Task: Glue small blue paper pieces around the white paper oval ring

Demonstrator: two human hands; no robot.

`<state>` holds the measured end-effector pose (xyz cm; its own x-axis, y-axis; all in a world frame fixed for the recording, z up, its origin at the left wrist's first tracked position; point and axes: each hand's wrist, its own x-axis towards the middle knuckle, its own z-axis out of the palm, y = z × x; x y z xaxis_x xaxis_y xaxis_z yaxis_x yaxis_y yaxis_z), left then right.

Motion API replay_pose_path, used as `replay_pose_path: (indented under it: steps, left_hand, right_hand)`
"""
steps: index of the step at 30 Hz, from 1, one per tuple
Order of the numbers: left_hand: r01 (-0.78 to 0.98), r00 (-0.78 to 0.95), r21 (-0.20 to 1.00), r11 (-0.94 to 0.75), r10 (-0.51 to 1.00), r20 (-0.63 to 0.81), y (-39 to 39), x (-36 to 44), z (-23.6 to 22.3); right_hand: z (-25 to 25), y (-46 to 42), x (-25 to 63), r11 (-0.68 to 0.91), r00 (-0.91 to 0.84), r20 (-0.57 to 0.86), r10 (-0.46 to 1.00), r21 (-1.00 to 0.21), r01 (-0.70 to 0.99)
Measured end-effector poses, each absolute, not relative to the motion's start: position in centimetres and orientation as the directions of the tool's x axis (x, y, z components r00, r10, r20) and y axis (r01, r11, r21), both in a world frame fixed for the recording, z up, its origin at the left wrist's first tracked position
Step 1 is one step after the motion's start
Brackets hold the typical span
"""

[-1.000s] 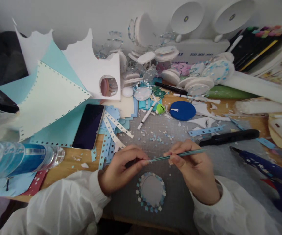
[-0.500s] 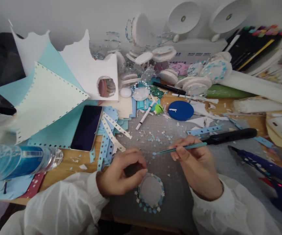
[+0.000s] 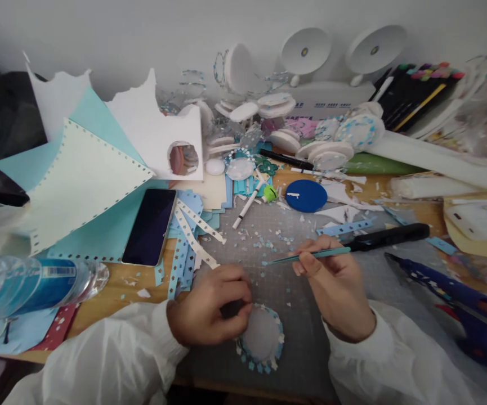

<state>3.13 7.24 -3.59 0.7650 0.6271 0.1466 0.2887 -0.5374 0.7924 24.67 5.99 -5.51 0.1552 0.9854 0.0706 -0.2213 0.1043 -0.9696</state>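
In my right hand (image 3: 331,281) is a pair of thin teal tweezers (image 3: 311,256), held between thumb and fingers and pointing left. A tiny pale blue paper star (image 3: 265,263) is at their tip, above the cutting mat. My left hand (image 3: 215,304) is closed, thumb and fingertips pinched at the upper left edge of a round translucent disc (image 3: 263,334). Blue and white paper stars ring this disc. Loose little stars (image 3: 268,242) lie scattered on the grey cutting mat (image 3: 302,360) beyond both hands.
To the left are a phone (image 3: 150,226), a water bottle (image 3: 49,284) and punched paper sheets (image 3: 83,180). A blue oval lid (image 3: 306,196) lies farther back. A black-handled tool (image 3: 391,236) and a blue glue gun (image 3: 450,292) are at right. White discs (image 3: 285,105) crowd the back.
The camera view has shifted slightly. The tweezers and the star at their tip stay nearly in place. My left thumb and fingertips now overlap the disc's edge more.
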Motion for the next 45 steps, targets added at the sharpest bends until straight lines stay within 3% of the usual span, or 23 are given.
replay_pose_path:
  steps: [8, 16, 21, 27, 29, 32, 35, 37, 40, 45]
  left_hand:
    - [0.283, 0.718, 0.837, -0.468, 0.682, 0.139, 7.1, 3.0, -3.7]
    - [0.278, 0.799, 0.732, -0.622, 0.573, 0.183, 6.6, 3.0, -3.5]
    - [0.290, 0.670, 0.818, -0.498, 0.716, 0.198, 6.4, 3.3, -4.0]
    - [0.356, 0.531, 0.739, -0.572, 0.775, 0.343, 6.4, 3.0, -4.3]
    - [0.317, 0.488, 0.799, -0.511, 0.810, 0.325, 6.3, 2.9, -4.1]
    - [0.194, 0.486, 0.942, -0.273, 0.861, 0.149, 6.2, 2.8, -3.6]
    - [0.071, 0.534, 0.996, -0.045, 0.845, 0.001, 6.2, 2.8, -3.3]
    - [0.002, 0.553, 0.998, 0.070, 0.831, -0.059, 6.3, 2.8, -3.5]
    - [-0.081, 0.499, 0.972, 0.220, 0.853, -0.151, 6.3, 2.9, -4.2]
    - [-0.146, 0.433, 0.941, 0.305, 0.875, -0.216, 6.5, 2.8, -4.9]
  right_hand:
    - [-5.6, 6.3, 24.6, 0.187, 0.250, 0.142, 0.958, -0.968, -0.169]
    - [-4.7, 5.6, 24.8, 0.311, 0.378, 0.271, 0.885, -0.949, -0.047]
    - [-4.3, 4.7, 24.5, 0.308, 0.394, 0.283, 0.874, -0.951, 0.000]
    - [-3.1, 3.4, 22.9, 0.426, 0.385, 0.469, 0.795, -0.883, 0.195]
    - [-2.7, 2.7, 22.3, 0.477, 0.315, 0.587, 0.746, -0.800, 0.363]
    - [-2.2, 1.9, 21.5, 0.604, -0.001, 0.761, 0.649, -0.514, 0.608]
    - [-1.7, 1.7, 20.6, 0.742, -0.347, 0.796, 0.495, -0.180, 0.646]
    - [-1.6, 2.0, 20.0, 0.773, -0.471, 0.767, 0.435, -0.051, 0.632]
    - [-1.8, 2.5, 19.1, 0.756, -0.483, 0.740, 0.468, -0.052, 0.652]
    - [-2.6, 0.8, 20.9, 0.739, -0.423, 0.688, 0.590, -0.249, 0.626]
